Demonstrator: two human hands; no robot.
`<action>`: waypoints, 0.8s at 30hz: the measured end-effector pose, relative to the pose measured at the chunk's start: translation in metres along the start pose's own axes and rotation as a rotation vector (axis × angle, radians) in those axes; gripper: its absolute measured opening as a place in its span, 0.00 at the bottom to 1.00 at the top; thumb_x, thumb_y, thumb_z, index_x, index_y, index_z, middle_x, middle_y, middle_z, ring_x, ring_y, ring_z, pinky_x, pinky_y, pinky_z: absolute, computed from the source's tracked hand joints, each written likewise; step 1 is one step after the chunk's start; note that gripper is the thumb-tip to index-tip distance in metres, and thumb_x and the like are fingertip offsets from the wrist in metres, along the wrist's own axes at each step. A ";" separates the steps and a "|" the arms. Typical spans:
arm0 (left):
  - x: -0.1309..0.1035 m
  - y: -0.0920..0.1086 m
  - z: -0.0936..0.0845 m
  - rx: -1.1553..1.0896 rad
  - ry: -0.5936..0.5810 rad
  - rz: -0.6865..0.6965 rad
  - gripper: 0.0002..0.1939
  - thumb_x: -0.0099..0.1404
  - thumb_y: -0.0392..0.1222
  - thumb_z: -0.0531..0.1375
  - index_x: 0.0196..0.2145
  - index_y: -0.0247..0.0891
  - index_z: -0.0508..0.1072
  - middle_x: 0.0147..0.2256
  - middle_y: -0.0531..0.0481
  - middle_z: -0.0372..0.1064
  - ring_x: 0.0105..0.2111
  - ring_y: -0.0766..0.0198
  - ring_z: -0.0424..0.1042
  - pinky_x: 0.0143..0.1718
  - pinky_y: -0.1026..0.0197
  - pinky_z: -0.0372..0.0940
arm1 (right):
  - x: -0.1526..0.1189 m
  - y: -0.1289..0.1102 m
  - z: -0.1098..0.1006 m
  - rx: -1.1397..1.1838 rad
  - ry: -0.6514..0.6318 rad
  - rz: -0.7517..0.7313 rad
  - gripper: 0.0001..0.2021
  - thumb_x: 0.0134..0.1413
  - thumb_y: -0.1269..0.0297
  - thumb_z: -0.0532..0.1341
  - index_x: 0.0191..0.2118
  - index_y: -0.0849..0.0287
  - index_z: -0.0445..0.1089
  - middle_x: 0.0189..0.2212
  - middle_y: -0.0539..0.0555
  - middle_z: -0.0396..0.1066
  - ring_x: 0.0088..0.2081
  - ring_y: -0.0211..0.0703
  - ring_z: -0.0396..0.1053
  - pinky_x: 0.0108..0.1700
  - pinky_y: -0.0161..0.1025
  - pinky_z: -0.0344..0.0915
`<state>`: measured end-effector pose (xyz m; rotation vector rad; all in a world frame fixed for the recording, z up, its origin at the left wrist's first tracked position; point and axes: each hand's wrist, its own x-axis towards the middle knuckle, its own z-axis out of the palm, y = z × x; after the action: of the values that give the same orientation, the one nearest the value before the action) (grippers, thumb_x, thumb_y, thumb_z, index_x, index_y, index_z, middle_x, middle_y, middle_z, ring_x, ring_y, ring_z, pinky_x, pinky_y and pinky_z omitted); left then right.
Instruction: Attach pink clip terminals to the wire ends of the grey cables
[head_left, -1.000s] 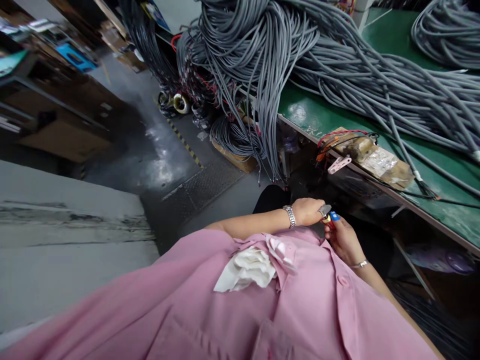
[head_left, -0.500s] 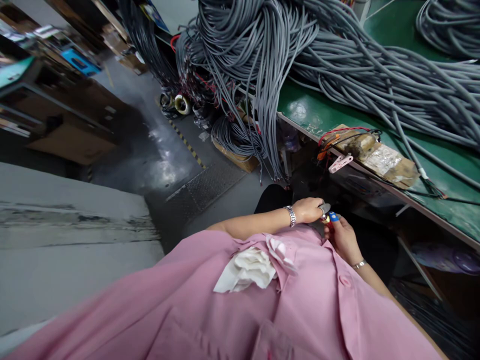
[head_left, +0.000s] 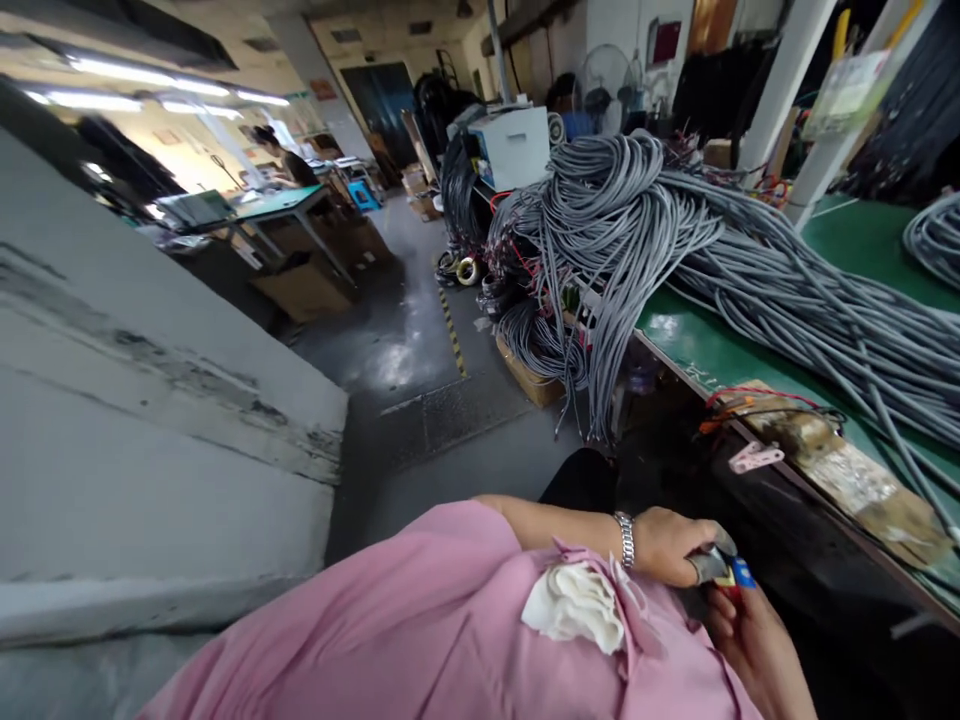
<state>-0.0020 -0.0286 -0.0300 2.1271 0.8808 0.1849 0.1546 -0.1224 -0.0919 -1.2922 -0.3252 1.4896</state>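
My left hand [head_left: 670, 545], with a metal watch at its wrist, is closed in front of the pink shirt. Grey coverings show at its fingertips. Close against it, my right hand [head_left: 757, 640] is closed too, with blue at the thumb tip. A small red and yellow thing [head_left: 726, 582] shows between the fingertips; its shape and who grips it are hard to make out. White folded cloth or paper [head_left: 574, 607] sits at the shirt's chest.
Grey cables [head_left: 787, 290] lie on the green table [head_left: 679, 335] and hang over its edge. A pink clip [head_left: 756, 457] and a taped block [head_left: 847, 475] are at the near edge. A cardboard box [head_left: 532, 375] stands below. A person [head_left: 289, 165] is at a far table.
The view has tilted up, showing more of the room. Both hands now appear lower and farther right in the picture, still close together.
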 end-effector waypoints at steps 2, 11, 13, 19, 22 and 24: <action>0.004 -0.006 0.001 -0.176 -0.068 -0.114 0.18 0.59 0.50 0.60 0.46 0.44 0.69 0.32 0.52 0.74 0.30 0.63 0.74 0.30 0.64 0.64 | -0.002 -0.006 0.002 -0.150 0.088 -0.047 0.20 0.42 0.47 0.68 0.31 0.58 0.66 0.16 0.43 0.58 0.16 0.31 0.54 0.15 0.27 0.53; 0.007 -0.019 -0.001 -0.693 -0.068 -0.293 0.07 0.56 0.37 0.62 0.30 0.37 0.65 0.23 0.56 0.68 0.17 0.70 0.66 0.21 0.67 0.60 | 0.001 -0.019 -0.001 -0.740 0.161 -0.343 0.25 0.48 0.42 0.61 0.46 0.55 0.70 0.33 0.55 0.75 0.32 0.47 0.71 0.33 0.39 0.68; 0.004 -0.019 -0.005 -0.785 -0.074 -0.327 0.10 0.56 0.40 0.64 0.31 0.36 0.66 0.23 0.55 0.68 0.17 0.70 0.67 0.21 0.68 0.59 | 0.001 -0.025 0.005 -0.844 0.150 -0.426 0.27 0.47 0.43 0.61 0.49 0.55 0.70 0.38 0.57 0.75 0.35 0.49 0.72 0.36 0.41 0.68; -0.012 -0.026 -0.022 -0.818 0.107 -0.272 0.15 0.54 0.48 0.66 0.31 0.36 0.67 0.21 0.55 0.67 0.17 0.69 0.65 0.19 0.66 0.60 | 0.006 -0.038 0.034 -0.686 -0.016 -0.296 0.24 0.42 0.47 0.66 0.44 0.55 0.72 0.26 0.51 0.73 0.23 0.44 0.67 0.23 0.38 0.66; -0.021 -0.032 -0.032 -0.738 0.171 -0.218 0.13 0.54 0.46 0.65 0.32 0.36 0.69 0.21 0.56 0.67 0.17 0.69 0.65 0.19 0.66 0.60 | 0.014 -0.040 0.049 -0.529 -0.088 -0.148 0.16 0.42 0.49 0.66 0.37 0.51 0.73 0.20 0.49 0.70 0.20 0.44 0.66 0.19 0.37 0.64; -0.024 -0.039 -0.038 -0.739 0.187 -0.211 0.12 0.55 0.45 0.65 0.33 0.36 0.69 0.20 0.56 0.67 0.16 0.69 0.65 0.18 0.67 0.60 | 0.021 -0.042 0.057 -0.485 -0.099 -0.098 0.16 0.41 0.50 0.68 0.38 0.49 0.73 0.26 0.50 0.74 0.25 0.47 0.71 0.22 0.38 0.68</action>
<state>-0.0560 -0.0034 -0.0291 1.3384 0.9506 0.5181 0.1334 -0.0651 -0.0497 -1.5536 -0.8429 1.4429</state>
